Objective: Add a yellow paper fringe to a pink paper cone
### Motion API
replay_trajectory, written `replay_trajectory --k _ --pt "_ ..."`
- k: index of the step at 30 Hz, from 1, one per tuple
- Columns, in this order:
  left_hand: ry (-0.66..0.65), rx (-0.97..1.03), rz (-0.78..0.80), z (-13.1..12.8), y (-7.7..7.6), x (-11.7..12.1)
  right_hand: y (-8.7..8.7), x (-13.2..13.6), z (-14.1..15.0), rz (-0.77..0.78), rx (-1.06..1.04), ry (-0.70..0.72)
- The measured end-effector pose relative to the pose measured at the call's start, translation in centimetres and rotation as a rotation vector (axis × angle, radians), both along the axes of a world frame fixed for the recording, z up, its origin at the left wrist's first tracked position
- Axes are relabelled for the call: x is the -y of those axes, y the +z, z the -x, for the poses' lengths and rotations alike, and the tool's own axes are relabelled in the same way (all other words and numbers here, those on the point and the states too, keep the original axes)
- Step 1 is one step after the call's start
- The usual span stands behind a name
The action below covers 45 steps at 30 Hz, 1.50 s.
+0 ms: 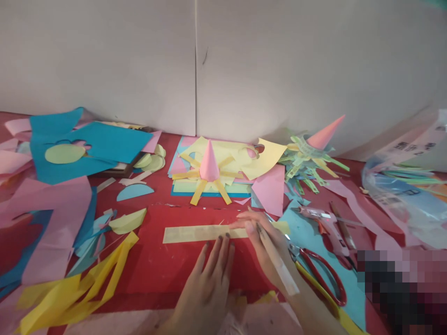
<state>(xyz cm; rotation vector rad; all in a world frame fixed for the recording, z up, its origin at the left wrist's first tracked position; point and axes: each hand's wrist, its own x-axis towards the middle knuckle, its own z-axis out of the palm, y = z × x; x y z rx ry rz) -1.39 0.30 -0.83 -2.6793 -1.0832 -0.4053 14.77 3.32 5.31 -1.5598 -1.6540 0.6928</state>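
Holding pen (279, 265), right hand (266, 249), papers (415, 175) inside plastic bag (379, 184)

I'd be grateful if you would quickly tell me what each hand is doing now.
Left hand: open, fingertips at the pale yellow strip's near edge.
Right hand: closed around a slim pen-like tool.

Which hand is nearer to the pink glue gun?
Right: the right hand is left of the pink glue gun, holding a slim tool; the left hand rests farther left.
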Motion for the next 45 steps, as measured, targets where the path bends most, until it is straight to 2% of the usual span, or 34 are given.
replay_trajectory --k 4,9,13,17,25,30,38,45 --pt "0.005 0.035 0.004 -0.4 0.0 0.1 -1.3 -0.5 0.6 -0.002 -0.186 -0.039" --pt "-0.003 0.057 0.024 -0.4 0.2 -0.2 -3.7 -0.8 0.5 0.094 -0.345 -0.039" --pt "-0.04 0.062 0.01 -0.1 0.3 -0.6 -4.1 -1.1 0.7 0.128 -0.415 -0.037" --pt "-0.054 0.06 0.007 0.1 0.3 -0.8 -3.8 -1.2 0.6 0.131 -0.362 -0.025" --pt "0.0 0.123 0.02 -0.4 -1.0 -0.4 -3.9 -1.0 0.5 0.168 -0.342 -0.026" --pt "0.008 0.128 0.02 -0.3 -1.0 -0.4 -4.3 -1.1 0.7 0.139 -0.331 -0.082" --pt "-0.022 0.075 0.012 0.0 -1.1 -0.5 -3.9 -1.2 0.5 0.057 -0.222 -0.115" --pt "-0.02 0.102 0.006 -0.1 -1.2 -0.5 -4.2 -1.2 0.5 0.044 -0.148 -0.052"
